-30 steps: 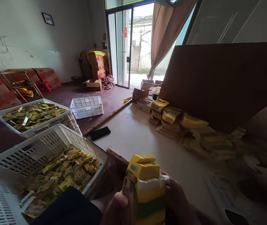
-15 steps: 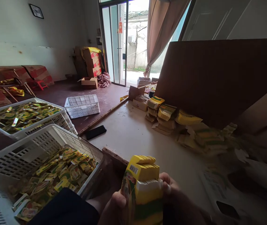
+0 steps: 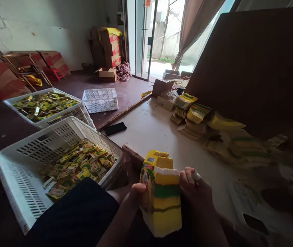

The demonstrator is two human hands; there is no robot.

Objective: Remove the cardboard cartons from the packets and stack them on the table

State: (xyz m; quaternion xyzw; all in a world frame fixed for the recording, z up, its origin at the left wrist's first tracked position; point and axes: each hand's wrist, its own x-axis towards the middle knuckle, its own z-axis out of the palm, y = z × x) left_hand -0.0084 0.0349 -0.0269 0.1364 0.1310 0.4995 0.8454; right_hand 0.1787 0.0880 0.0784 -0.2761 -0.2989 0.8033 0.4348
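A thick stack of yellow-and-green printed packaging cards (image 3: 167, 199) stands upright over my lap, a barcode and picture on its left face. My left hand (image 3: 133, 199) grips its left side, thumb on the printed face; the other fingers are hidden behind it. At the upper right edge of the stack, my right hand (image 3: 196, 188) is closed with its fingers curled against the cards. Something white is wrapped round one of its fingers. A few cards at the top stick up above the others.
A white crate (image 3: 10, 175) of loose yellow packs is at my left, with another filled crate (image 3: 51, 122) behind. On the pale table (image 3: 151, 133) lie a black phone (image 3: 116, 128) and bundled card stacks (image 3: 199, 112). A dark board (image 3: 254, 68) leans along the right.
The view has tilted down and turned left. The stack shows more of its lower part, and its top cards sit differently. My right hand's fingers are now more curled at its edge.
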